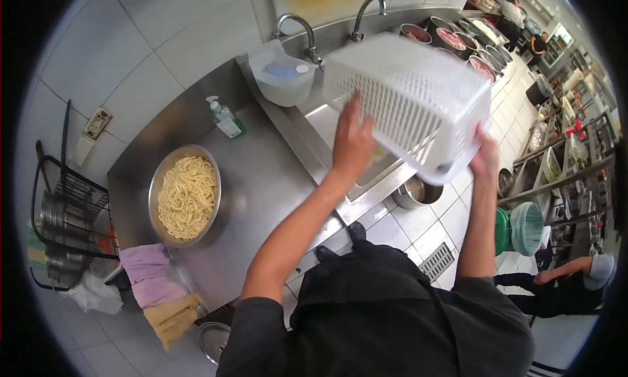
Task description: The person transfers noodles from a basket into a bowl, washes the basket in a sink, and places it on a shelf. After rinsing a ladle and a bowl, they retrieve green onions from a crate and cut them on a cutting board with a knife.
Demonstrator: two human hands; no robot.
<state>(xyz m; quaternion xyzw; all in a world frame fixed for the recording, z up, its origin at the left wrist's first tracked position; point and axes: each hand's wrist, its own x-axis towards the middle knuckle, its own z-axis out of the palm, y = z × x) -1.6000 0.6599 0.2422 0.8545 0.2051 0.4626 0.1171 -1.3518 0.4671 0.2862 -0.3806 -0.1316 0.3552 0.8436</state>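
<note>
A white plastic basket point(409, 92) with slotted sides is tilted in the air over the metal sink point(320, 125). My left hand point(353, 141) presses against its slotted side, fingers stretched up along the wall. My right hand point(485, 156) grips the basket's edge at the right, with part of the fingers hidden behind it. On the steel counter to the left stands a metal bowl point(157, 213) full of thick pale noodles point(188, 197). Some small pale bits point(378, 153) show in the sink under the basket.
Two curved faucets point(297, 27) rise behind the sink. A soap bottle point(226, 119), a white plastic holder point(281, 76) and folded cloths point(152, 272) are around the counter. A metal pot point(417, 192) stands on the floor. A seated person point(569, 282) is at right.
</note>
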